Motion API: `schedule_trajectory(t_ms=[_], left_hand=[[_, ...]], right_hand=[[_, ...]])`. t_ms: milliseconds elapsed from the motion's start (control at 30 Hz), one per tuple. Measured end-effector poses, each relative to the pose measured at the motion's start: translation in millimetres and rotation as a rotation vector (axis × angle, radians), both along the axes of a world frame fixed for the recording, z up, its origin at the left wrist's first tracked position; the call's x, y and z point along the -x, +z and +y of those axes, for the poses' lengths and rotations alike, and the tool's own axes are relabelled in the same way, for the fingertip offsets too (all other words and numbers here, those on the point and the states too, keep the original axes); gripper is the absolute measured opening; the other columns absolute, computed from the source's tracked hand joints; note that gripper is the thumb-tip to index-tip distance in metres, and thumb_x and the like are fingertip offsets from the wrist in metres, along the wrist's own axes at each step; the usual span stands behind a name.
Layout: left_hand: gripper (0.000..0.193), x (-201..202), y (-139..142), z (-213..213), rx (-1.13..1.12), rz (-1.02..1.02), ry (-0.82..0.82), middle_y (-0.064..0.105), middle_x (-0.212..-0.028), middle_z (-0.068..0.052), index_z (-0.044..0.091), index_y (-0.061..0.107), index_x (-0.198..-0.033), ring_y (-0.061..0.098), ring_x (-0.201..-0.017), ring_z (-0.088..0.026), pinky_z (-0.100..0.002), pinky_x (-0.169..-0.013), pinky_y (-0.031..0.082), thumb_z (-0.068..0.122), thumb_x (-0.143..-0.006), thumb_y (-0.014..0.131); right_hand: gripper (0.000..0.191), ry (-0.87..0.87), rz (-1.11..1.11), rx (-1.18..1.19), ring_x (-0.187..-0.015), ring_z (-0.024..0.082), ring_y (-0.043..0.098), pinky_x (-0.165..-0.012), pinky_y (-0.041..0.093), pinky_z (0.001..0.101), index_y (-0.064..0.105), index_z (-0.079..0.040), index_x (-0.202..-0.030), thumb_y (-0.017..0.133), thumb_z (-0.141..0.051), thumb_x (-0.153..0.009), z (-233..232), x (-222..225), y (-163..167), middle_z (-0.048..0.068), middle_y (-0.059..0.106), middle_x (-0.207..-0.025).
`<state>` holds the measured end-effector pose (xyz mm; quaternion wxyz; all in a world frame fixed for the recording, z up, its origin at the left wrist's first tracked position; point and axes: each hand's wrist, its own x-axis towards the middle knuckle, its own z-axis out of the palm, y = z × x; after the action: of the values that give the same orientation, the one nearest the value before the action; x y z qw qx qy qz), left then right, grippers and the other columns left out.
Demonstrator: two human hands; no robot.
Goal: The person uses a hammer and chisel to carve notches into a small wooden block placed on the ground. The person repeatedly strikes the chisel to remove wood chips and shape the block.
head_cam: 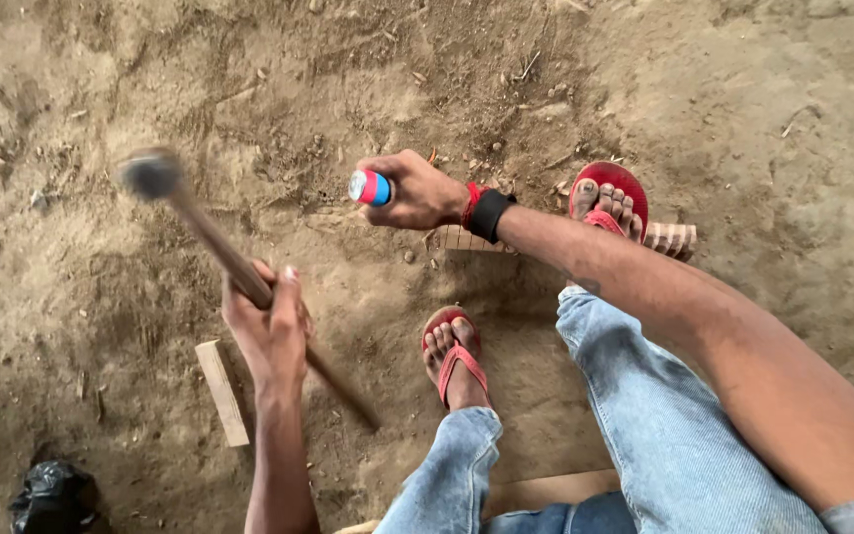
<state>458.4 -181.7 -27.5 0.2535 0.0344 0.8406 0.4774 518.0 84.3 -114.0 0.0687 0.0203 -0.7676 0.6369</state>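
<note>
My left hand (pixel 271 326) grips the wooden handle of a hammer (pixel 205 229), whose dark metal head is raised and blurred at the upper left. My right hand (pixel 417 190) is closed around a tool with a red and blue handle (pixel 372 187), held over the sandy ground. A black band and red thread sit on my right wrist. My feet in red flip-flops (pixel 455 351) rest on the dirt; the right one (pixel 609 193) is near a ridged wooden piece (pixel 672 237).
A short pale wooden strip (pixel 222 393) lies on the dirt below my left hand. A black plastic bag (pixel 51 497) sits at the bottom left corner. A wooden board (pixel 551 489) shows beneath my legs. Sandy ground with small debris surrounds everything.
</note>
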Motion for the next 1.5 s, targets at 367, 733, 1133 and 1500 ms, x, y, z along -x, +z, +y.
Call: schedule_trajectory(t_ms=[367, 733, 1133, 1500], left_hand=[[0.014, -3.6, 2.7, -5.4, -0.057, 0.178, -0.229, 0.055, -0.073, -0.01, 0.003, 0.055, -0.1, 0.048, -0.049, -0.015, -0.026, -0.041, 0.042, 0.007, -0.103, 0.068], [0.011, -2.2, 17.2, 11.8, 0.053, 0.228, -0.267, 0.058, -0.082, -0.002, 0.003, 0.054, -0.103, 0.051, -0.051, -0.012, -0.024, -0.038, 0.047, 0.003, -0.1, 0.065], [0.02, -17.9, 23.9, 38.0, 0.263, 0.262, -0.502, 0.067, -0.069, -0.01, 0.003, 0.053, -0.114, 0.058, -0.042, -0.013, -0.027, -0.039, 0.051, 0.012, -0.102, 0.065], [0.013, -19.7, 41.1, 62.5, 0.388, 0.258, -0.719, 0.068, -0.083, -0.012, 0.003, 0.051, -0.11, 0.06, -0.052, -0.014, -0.029, -0.039, 0.055, 0.007, -0.102, 0.061]], right_hand=[[0.022, 0.001, 0.004, 0.015, -0.082, 0.017, 0.071, -0.08, 0.062, 0.0346, 0.069, -0.007, -0.104, 0.078, -0.023, -0.091, 6.0, -7.9, -0.6, 0.005, 0.072, -0.09], [0.024, -0.013, 0.023, 0.033, -0.074, 0.017, 0.063, -0.069, 0.055, 0.0343, 0.065, -0.005, -0.095, 0.077, -0.024, -0.089, 11.0, -18.4, 13.6, 0.005, 0.066, -0.082], [0.024, -0.079, 0.02, 0.124, -0.075, 0.009, 0.057, -0.07, 0.05, 0.0282, 0.064, -0.002, -0.095, 0.082, -0.018, -0.091, 29.1, -50.1, 29.8, 0.001, 0.062, -0.08], [0.023, -0.112, 0.126, 0.291, -0.073, 0.008, 0.066, -0.065, 0.059, 0.0249, 0.067, -0.004, -0.098, 0.078, -0.02, -0.084, 39.7, -51.4, 8.8, 0.001, 0.068, -0.087]])
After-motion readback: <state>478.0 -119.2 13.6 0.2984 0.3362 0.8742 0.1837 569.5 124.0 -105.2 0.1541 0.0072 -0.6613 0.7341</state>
